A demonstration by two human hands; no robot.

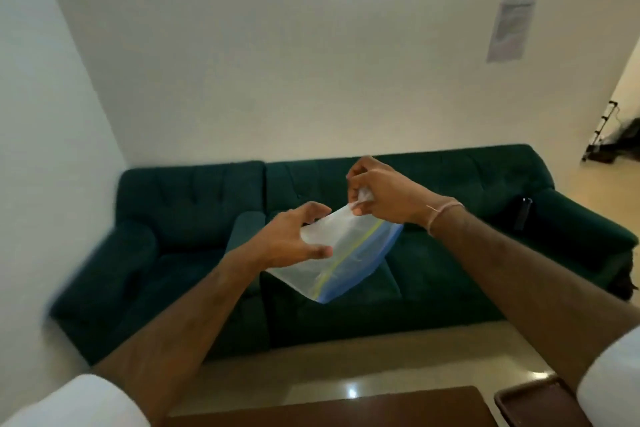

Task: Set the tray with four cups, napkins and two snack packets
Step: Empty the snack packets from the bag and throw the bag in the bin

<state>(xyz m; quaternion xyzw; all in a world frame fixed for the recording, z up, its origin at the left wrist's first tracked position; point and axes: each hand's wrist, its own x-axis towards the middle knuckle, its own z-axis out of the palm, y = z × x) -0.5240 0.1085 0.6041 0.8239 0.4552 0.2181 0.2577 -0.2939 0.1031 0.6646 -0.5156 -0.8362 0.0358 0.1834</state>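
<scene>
I hold a thin, translucent plastic bag (332, 253), smooth and slightly glossy. Beyond it, a sofa (194, 204) in matt green velvety cloth, a glossy tiled floor (346, 385), a dark wooden table (311, 409).

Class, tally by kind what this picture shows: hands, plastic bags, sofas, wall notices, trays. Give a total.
Bare hands: 2, left hand and right hand
Clear zip-top plastic bag: 1
Dark green fabric sofa: 1
White paper wall notice: 1
Dark brown tray: 1
Total: 6
</scene>
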